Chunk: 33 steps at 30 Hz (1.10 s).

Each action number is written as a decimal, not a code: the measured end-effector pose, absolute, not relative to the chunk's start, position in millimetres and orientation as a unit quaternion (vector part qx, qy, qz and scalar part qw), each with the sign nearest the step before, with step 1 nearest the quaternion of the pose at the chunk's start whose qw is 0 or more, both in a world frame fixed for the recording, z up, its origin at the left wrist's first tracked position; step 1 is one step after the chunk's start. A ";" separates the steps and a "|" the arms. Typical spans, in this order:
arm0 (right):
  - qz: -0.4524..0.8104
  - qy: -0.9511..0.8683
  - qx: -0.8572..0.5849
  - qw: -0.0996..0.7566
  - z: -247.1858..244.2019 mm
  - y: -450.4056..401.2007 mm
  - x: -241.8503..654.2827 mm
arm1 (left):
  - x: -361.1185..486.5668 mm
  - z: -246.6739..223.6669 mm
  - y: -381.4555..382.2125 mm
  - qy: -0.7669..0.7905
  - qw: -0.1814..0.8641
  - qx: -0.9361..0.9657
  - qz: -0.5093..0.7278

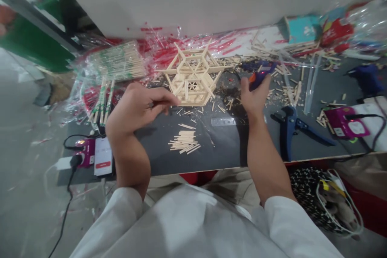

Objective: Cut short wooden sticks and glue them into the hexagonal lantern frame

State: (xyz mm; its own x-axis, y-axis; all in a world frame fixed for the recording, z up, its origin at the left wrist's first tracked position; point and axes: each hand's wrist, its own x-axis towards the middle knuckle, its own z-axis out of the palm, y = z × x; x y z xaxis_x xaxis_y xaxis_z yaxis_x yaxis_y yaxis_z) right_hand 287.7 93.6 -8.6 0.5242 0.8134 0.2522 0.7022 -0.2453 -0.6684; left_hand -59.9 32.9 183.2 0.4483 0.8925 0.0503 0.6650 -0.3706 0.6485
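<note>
A hexagonal frame model built of wooden sticks (196, 64) stands at the middle of the dark table, with points sticking out around its rim. My left hand (140, 105) is at its front left, with fingers curled together and the index fingertip at the model's lower left corner. Whether a small piece sits between those fingertips is hidden. My right hand (256, 98) is wrapped around a blue glue gun (263, 73) with an orange trigger, to the right of the model; its nozzle end points left towards the model. In front of the model lies a pile of short wooden sticks (184, 141).
Bundled sticks (121, 60) lie in plastic wrap at the left, beside a phone (103, 155) and a purple power adapter (86, 152). To the right are a blue cutter (290, 131), clear glue sticks (311, 84), another purple adapter (347, 123) and a second blue glue gun (367, 80). Offcuts litter the back.
</note>
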 end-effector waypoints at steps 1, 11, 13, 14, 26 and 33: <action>0.069 -0.482 -0.784 0.384 -8.9 94.1 287.4 | -59.6 184.1 30.0 0.488 0.293 0.799 0.195; 0.035 -0.503 -0.720 0.477 -25.9 93.1 290.8 | -54.9 107.1 16.2 0.397 0.370 0.827 0.148; 0.041 -0.505 -0.690 0.517 -27.3 92.3 288.5 | -57.4 80.2 10.2 0.410 0.345 0.827 0.169; 0.044 -0.509 -0.678 0.528 -27.0 92.1 286.6 | -58.7 67.5 8.5 0.427 0.324 0.827 0.173; 0.068 -0.675 -0.564 0.471 32.2 123.9 276.0 | -53.2 8.3 11.1 0.446 0.152 0.876 0.106; 0.029 -0.781 -0.491 0.386 88.1 148.3 259.2 | -43.4 13.9 2.5 0.483 0.174 0.856 0.070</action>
